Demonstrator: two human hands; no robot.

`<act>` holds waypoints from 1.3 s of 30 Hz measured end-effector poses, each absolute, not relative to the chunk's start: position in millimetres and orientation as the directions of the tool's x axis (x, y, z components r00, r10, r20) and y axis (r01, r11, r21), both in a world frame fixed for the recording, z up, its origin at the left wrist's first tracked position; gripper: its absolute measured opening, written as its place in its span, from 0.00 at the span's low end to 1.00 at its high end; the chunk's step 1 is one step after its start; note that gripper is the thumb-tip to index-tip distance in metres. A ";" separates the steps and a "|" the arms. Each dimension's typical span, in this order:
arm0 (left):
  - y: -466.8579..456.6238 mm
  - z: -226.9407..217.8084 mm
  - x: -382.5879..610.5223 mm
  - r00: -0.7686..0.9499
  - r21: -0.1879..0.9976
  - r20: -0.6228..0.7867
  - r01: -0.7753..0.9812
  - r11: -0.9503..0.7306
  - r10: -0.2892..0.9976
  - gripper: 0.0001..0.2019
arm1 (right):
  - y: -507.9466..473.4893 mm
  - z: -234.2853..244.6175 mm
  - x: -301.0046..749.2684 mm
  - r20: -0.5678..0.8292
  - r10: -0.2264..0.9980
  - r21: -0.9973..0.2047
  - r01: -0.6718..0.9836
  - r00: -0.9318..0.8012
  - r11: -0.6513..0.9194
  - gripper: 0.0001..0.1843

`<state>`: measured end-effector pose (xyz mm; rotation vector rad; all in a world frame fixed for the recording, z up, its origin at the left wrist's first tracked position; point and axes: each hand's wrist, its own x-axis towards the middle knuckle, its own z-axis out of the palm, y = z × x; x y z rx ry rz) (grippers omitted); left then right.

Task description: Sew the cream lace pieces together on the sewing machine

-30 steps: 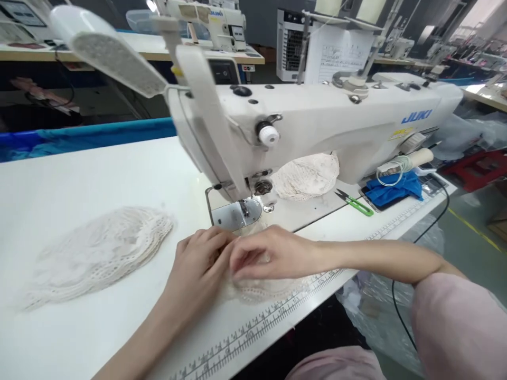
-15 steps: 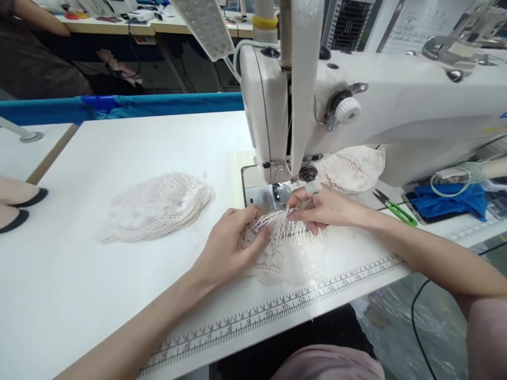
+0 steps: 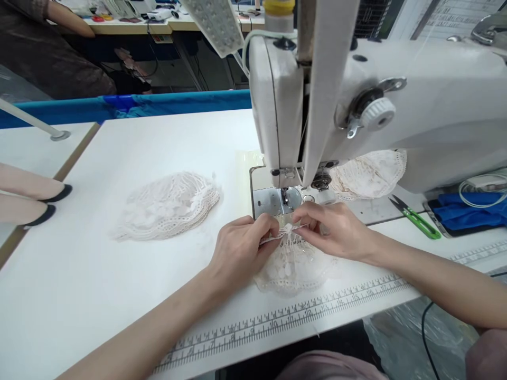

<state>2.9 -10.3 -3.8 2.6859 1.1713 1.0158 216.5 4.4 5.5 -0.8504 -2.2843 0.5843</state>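
A piece of white lace lies partly on the table in front of the sewing machine, its upper edge bunched between my two hands. My left hand pinches that edge from the left, thumb against fingers. From the right, my right hand pinches the same gathered edge with thumb and forefinger. Both hands are just on the near side of the metal needle plate and the presser foot. The lace is apart from the foot.
Left of the machine lies a pile of lace pieces; more lace sits under the machine arm. Green-handled thread snips and a blue cloth are at the right. A ruler strip runs along the front edge. Another person is across the table.
The lace edge, spread with its strands fanned out before, is now drawn together into a bunch between my fingers. My view has shifted slightly, with the machine appearing larger.
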 end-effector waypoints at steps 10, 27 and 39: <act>-10.0 -3.2 3.1 0.482 0.322 0.542 0.637 -0.700 0.688 0.06 | 2.5 5.6 214.1 0.422 0.678 -0.567 0.408 -0.602 0.716 0.06; -11.2 -2.5 4.0 0.521 0.236 0.602 0.608 -0.758 0.605 0.05 | 3.4 4.2 214.0 0.568 0.531 -0.394 0.358 -0.630 0.846 0.07; -18.5 3.8 4.8 0.524 0.368 0.579 0.515 -0.774 0.624 0.07 | -1.3 14.6 218.0 0.664 -0.111 0.396 0.221 -0.739 0.891 0.09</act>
